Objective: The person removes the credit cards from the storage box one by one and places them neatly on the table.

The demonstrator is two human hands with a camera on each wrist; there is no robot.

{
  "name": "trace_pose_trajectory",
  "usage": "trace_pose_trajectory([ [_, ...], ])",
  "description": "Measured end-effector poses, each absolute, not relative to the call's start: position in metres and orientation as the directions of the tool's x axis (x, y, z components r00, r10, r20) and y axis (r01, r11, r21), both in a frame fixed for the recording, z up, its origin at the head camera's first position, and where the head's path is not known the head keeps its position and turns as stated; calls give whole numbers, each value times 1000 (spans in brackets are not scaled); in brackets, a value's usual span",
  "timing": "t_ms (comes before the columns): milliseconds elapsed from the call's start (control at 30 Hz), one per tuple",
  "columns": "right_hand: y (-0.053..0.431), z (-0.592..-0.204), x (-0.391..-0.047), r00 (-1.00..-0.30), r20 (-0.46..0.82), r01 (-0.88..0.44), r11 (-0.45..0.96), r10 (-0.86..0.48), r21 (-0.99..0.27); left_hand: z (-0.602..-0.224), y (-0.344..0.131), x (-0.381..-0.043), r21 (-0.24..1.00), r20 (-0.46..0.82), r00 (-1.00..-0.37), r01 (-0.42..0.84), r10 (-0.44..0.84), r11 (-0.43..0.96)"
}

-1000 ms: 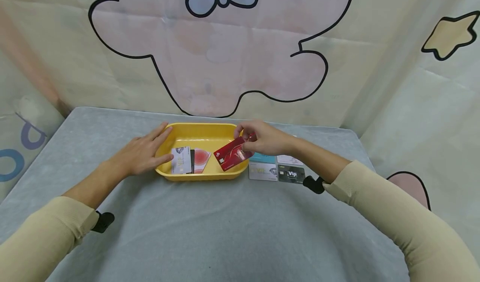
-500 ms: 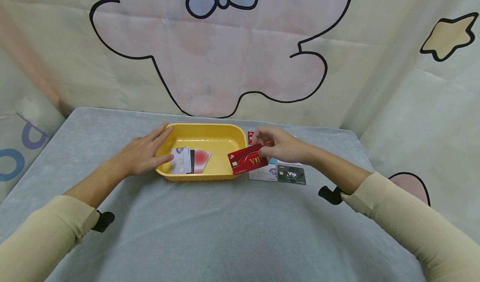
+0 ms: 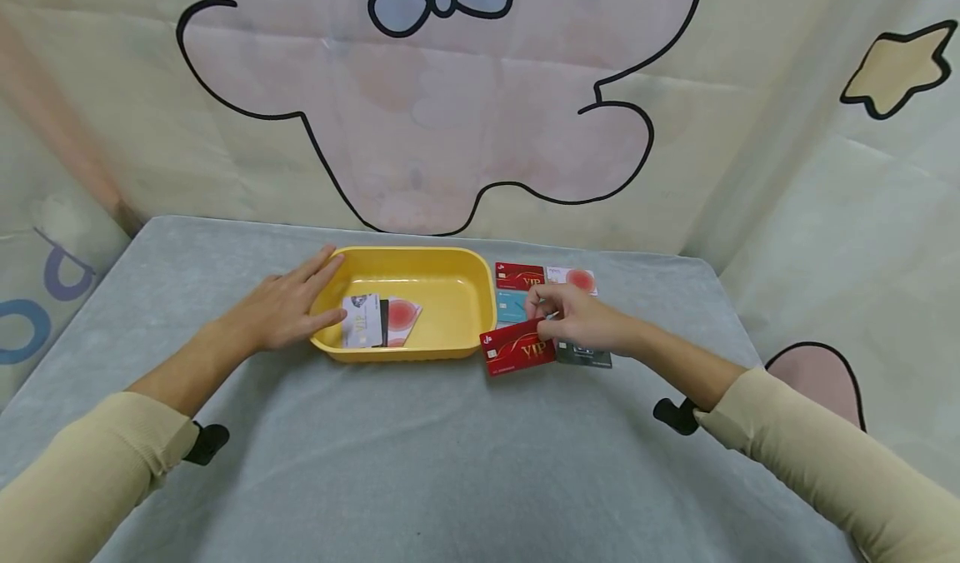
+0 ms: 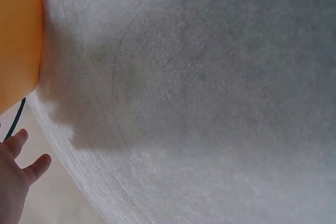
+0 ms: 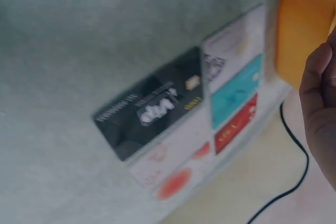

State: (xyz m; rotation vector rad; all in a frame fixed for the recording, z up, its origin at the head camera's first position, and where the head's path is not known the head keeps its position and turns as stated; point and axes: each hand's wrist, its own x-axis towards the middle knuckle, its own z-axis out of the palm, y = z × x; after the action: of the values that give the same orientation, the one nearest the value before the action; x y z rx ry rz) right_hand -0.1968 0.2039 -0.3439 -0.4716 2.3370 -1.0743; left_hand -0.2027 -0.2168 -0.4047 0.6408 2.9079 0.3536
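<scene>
My right hand (image 3: 588,320) pinches a red VIP card (image 3: 517,348) by its right end, over the near row of cards just right of the yellow tray (image 3: 457,292). My left hand (image 3: 285,303) rests on the tray's left rim, fingers spread and fairly straight. Inside the tray lie a white VIP card (image 3: 360,321), a mostly covered dark card (image 3: 385,323) and a pale card with a red circle (image 3: 403,316). In the right wrist view the right hand's fingers (image 5: 317,85) show at the edge; the held card is out of sight there.
Laid-out cards sit right of the tray: another red VIP card (image 3: 519,276), a red-circle card (image 3: 573,279), a teal card (image 3: 511,306), a dark Vip card (image 5: 157,103), a whitish card (image 5: 236,43) and a pink-white card (image 5: 168,153). A grey cloth (image 3: 420,463) covers the table.
My right hand has carried the red VIP card from above the tray, rightward and toward me, over the near row of laid-out cards. The left hand has stayed on the rim.
</scene>
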Motion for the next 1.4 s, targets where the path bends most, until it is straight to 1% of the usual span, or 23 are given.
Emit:
trace_pose_trajectory([
  [367, 220, -369, -191, -738, -385, -17, 587, -553, -810, -407, -218, -203, 261, -73, -897, 404, 435, 877],
  [800, 230, -390, -186, -740, -414, 0, 615, -531, -788, -407, -219, -203, 257, -76, -898, 403, 434, 878],
  [967, 233, -393, -185, -741, -409, -46, 648, -533, -761, -407, -218, -204, 256, -79, -899, 399, 431, 880],
  [1267, 241, -398, -187, -705, -349, -217, 656, -618, -723, -405, -219, -204, 257, -71, -896, 409, 439, 876],
  [1400, 241, -399, -185, -699, -342, -272, 676, -628, -685, -405, -218, -204, 259, -80, -897, 403, 435, 878],
])
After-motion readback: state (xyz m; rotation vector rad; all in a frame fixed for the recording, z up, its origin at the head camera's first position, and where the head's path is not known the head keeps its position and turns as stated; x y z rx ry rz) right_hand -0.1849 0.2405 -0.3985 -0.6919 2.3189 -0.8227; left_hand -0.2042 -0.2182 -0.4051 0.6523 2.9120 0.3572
